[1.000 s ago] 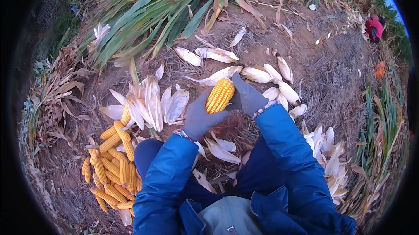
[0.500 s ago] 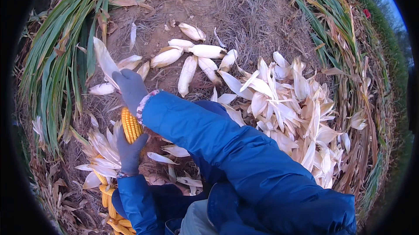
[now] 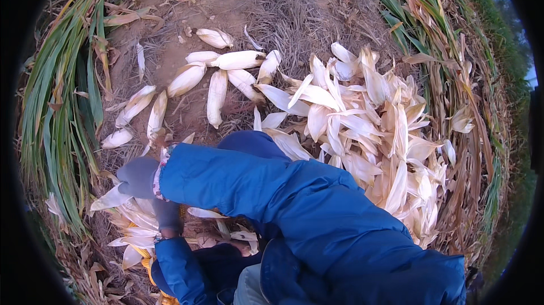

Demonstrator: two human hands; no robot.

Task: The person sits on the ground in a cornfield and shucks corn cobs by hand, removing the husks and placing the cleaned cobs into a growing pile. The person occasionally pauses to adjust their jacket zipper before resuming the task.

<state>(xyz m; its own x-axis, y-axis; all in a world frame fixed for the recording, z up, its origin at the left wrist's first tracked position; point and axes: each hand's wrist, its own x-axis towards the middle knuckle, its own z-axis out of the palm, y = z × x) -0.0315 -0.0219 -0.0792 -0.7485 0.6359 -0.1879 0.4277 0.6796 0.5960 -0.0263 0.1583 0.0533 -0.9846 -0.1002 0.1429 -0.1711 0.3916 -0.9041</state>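
Note:
My right hand, in a grey glove, reaches across from the right and is closed on a pale corn husk whose end sticks out to the left. Just below it, my gloved left hand grips an ear of corn; only a sliver of its yellow kernels shows, as my right hand and sleeve hide the rest. Peeled-back husks spread out beside my left hand. Bare yellow cobs lie below, partly behind my left sleeve.
Several ears still in pale husks lie on the soil ahead. A big heap of loose husks is at the right. Green and dry stalks line the left side, with more stalks along the right.
My right hand has swung down and toward me with the husk, from above the ear to beside my left hand. The ear's kernels, plainly visible before, are now mostly covered.

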